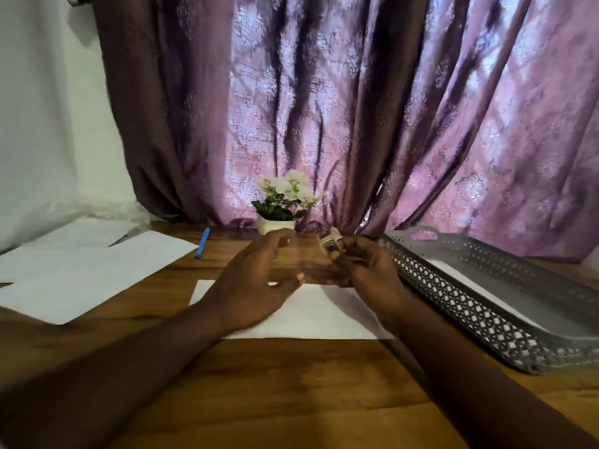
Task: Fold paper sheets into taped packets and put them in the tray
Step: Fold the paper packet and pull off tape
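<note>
At centre of the brown wooden surface (291, 384), a folded white paper sheet (311, 314) lies flat, long side parallel w/ the near edge. Both hands hover above its far edge, not touching it.

Right hand (369, 273): grip clenched on a small roll of clear tape (330, 246), held up off the surface, thumb + fingers wrapped round it. Roll blurred, can't make out details.

Left hand (256, 286): fingers curled, thumb (288, 280) and forefinger tip apart. Looks like a clear tape strip stretched between the roll and this hand, but too faint/blurred, so can't tell if the grip is pinching anything.

Right edge of surface: grey perforated metal tray (453, 303) w/ lattice walls, running near-to-far at an angle. White flat paper item (466, 280) lying inside on the tray floor; can't tell if one packet or more.

Left edge: loose white paper sheets (81, 273) spread flat, overlapping, well apart from the folded sheet. Blue pen (203, 243) just beside their far-right corner, lying on bare wood.

Far edge, centre: small white pot w/ white flowers (282, 202) and green leaves, upright, just beyond the hands. Behind it a purple patterned curtain (356, 108); white wall (39, 108) at far-left corner.
</note>
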A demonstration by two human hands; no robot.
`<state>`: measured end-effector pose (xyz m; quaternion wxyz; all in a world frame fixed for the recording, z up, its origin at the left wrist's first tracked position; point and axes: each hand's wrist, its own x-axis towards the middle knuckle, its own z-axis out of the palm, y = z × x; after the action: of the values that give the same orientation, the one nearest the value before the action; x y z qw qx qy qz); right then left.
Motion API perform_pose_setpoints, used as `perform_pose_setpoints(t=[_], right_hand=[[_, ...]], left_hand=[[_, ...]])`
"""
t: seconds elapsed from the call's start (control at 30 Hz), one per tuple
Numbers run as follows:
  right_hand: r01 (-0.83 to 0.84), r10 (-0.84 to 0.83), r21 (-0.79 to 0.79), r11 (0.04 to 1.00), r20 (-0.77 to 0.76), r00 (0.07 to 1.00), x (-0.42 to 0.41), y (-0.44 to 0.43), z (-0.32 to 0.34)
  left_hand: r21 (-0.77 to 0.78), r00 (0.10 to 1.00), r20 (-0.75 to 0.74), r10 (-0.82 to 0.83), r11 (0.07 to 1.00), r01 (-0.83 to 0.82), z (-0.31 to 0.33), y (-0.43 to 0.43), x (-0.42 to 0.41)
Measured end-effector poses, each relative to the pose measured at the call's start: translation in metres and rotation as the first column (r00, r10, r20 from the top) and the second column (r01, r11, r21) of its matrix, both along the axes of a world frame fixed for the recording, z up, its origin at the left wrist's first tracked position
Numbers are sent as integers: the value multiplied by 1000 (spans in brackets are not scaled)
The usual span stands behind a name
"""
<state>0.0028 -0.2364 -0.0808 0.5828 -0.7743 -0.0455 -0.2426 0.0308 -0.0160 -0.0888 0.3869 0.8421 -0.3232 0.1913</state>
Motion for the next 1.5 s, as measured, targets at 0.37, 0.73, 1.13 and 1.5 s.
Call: perform_pose_setpoints(t=[0.37, 0.73, 1.13, 1.5], right_hand=[[-471, 472, 88, 878, 15, 882, 24, 60, -13], [-420, 412, 73, 905, 100, 906, 22, 43, -10], [-338, 351, -123, 933, 109, 930, 12, 40, 1], [-46, 200, -573, 818, 208, 957, 27, 28, -6]], left_hand=[[-363, 993, -45, -109, 928, 86, 3, 14, 21], [-288, 983, -98, -152, 950, 118, 4, 12, 18], [-401, 972, -141, -189, 908, 118, 4, 15, 17], [-601, 879, -349, -324, 797, 55, 4, 17, 23]])
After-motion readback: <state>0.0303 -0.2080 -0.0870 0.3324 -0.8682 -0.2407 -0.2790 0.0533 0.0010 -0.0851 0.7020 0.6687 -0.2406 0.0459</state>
